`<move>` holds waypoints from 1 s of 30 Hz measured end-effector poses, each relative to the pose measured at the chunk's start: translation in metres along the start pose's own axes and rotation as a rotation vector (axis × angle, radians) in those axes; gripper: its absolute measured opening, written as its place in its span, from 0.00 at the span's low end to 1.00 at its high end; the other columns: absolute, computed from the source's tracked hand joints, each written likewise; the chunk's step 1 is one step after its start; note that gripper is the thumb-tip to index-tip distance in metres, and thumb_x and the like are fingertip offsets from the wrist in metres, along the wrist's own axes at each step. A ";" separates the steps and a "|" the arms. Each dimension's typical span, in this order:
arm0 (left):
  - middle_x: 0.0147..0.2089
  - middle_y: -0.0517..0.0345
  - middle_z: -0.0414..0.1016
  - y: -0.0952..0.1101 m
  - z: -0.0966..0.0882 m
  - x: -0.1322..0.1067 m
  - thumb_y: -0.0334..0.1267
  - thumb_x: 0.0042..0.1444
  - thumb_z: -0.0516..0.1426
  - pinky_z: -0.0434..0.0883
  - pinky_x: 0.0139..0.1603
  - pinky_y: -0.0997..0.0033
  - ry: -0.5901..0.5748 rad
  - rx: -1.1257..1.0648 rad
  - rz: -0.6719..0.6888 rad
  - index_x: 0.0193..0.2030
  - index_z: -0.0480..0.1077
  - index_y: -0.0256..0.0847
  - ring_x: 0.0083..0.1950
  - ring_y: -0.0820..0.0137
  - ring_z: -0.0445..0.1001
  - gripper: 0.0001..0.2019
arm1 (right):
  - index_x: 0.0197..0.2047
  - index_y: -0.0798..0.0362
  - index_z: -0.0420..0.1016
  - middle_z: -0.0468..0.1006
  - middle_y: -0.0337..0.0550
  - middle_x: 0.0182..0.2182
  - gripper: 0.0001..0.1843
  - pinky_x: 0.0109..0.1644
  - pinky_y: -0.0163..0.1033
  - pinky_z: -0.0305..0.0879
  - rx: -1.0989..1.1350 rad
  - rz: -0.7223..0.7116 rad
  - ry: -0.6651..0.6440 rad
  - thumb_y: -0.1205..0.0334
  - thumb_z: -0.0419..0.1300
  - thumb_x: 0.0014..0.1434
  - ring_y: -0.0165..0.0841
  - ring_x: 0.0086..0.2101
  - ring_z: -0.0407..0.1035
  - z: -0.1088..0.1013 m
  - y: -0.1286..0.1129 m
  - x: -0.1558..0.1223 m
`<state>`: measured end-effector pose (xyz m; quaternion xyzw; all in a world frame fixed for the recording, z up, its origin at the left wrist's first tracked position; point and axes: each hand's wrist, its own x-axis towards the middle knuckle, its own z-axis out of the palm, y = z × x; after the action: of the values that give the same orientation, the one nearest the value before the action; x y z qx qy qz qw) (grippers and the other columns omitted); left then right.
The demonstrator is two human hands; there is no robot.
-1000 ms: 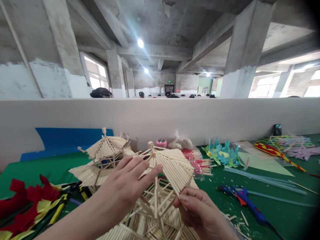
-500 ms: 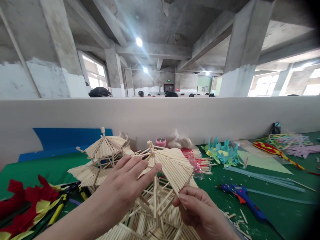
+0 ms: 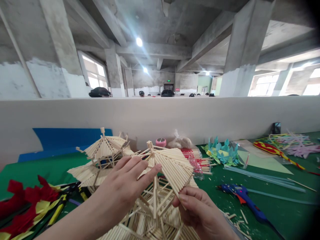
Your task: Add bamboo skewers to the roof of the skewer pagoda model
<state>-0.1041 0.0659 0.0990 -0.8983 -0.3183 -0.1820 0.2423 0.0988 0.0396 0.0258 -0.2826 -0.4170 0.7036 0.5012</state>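
A pavilion model made of pale wooden sticks (image 3: 172, 168) stands in front of me, its roof partly covered by rows of sticks. My left hand (image 3: 131, 181) lies over the roof's left side and grips it, with some fingertips hidden behind the frame. At the lower right corner of the roof, my right hand (image 3: 198, 208) pinches the end of a wooden stick (image 3: 174, 183) between thumb and fingers. Under the roof, open stick posts rise from a wide lower tier of sticks. Behind my left hand is a second stick pavilion (image 3: 106, 146) with a finished-looking roof.
A blue hot glue gun (image 3: 246, 198) lies at right near pale blue glue sticks (image 3: 265, 178) and stick offcuts (image 3: 241, 218). Bagged sticks (image 3: 197, 160) and a blue paper flower (image 3: 222, 151) are farther back. At left are red cloth (image 3: 22, 203) and yellow-handled pliers (image 3: 58, 208). A white partition (image 3: 160, 113) stands behind.
Both hands and the pavilion hold their places with no visible movement. Beyond the partition, a person's dark head has shifted slightly.
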 end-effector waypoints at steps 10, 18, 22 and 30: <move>0.43 0.51 0.68 -0.004 -0.001 0.001 0.19 0.52 0.44 0.57 0.49 0.57 -0.011 0.068 0.088 0.56 0.58 0.42 0.48 0.60 0.62 0.26 | 0.24 0.56 0.76 0.51 0.27 0.11 0.12 0.21 0.34 0.34 -0.016 -0.016 0.025 0.55 0.61 0.47 0.21 0.15 0.40 0.002 -0.002 -0.002; 0.42 0.51 0.68 -0.004 -0.002 0.001 0.17 0.51 0.45 0.57 0.47 0.58 -0.006 0.098 0.116 0.56 0.59 0.40 0.47 0.60 0.63 0.27 | 0.23 0.56 0.75 0.52 0.27 0.11 0.12 0.21 0.34 0.35 -0.055 0.002 0.062 0.54 0.62 0.45 0.21 0.15 0.42 0.007 -0.006 -0.005; 0.42 0.51 0.69 -0.004 -0.002 0.002 0.17 0.51 0.45 0.58 0.47 0.59 0.005 0.085 0.104 0.56 0.60 0.42 0.47 0.61 0.64 0.27 | 0.24 0.56 0.75 0.52 0.27 0.11 0.11 0.21 0.34 0.35 -0.036 -0.010 0.064 0.56 0.60 0.47 0.21 0.15 0.41 0.006 -0.005 -0.005; 0.42 0.50 0.69 -0.005 0.000 0.002 0.18 0.52 0.44 0.58 0.47 0.58 0.007 0.067 0.108 0.56 0.60 0.41 0.47 0.61 0.63 0.26 | 0.24 0.57 0.75 0.50 0.27 0.12 0.10 0.22 0.34 0.34 0.013 0.000 0.061 0.58 0.60 0.48 0.22 0.16 0.40 0.005 -0.004 -0.004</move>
<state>-0.1062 0.0700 0.1014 -0.9049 -0.2745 -0.1610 0.2825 0.0978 0.0345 0.0318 -0.3007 -0.3969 0.6973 0.5155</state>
